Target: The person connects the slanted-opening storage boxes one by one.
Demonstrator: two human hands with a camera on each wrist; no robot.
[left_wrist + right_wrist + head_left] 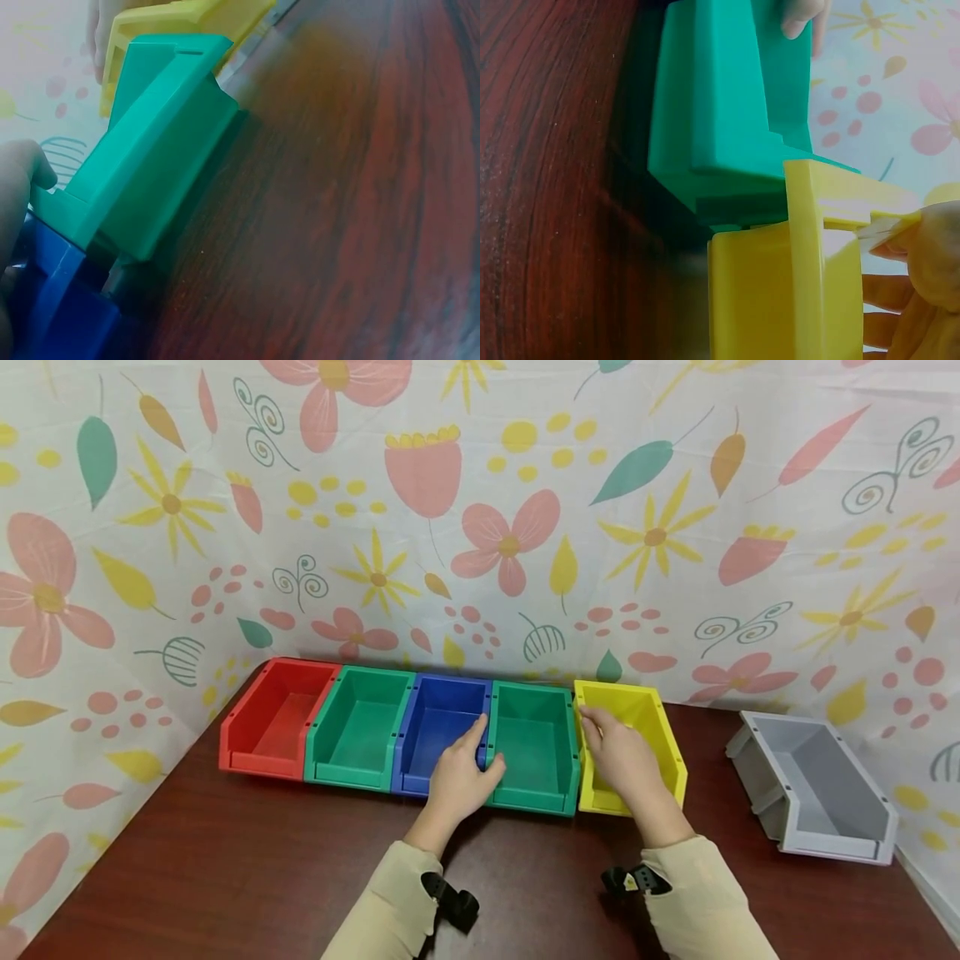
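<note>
Five open-front plastic bins stand in a row: red (281, 760), green (348, 772), blue (438, 727), a second green one (532, 797) and yellow (663, 727). My left hand (459, 781) straddles the adjoining walls of the blue bin and the right-hand green bin, its thumb over the green side. With my right hand (626, 760) I grip the left wall of the yellow bin, fingers inside it. In the right wrist view the yellow bin's wall (825, 292) lies close against the green bin (727, 112).
A grey bin (825, 785) stands apart at the right, turned at an angle. All the bins are on a dark brown wooden table (225, 860). A flower-printed cloth (465, 568) hangs behind the row. Each wrist wears a black strap (453, 902).
</note>
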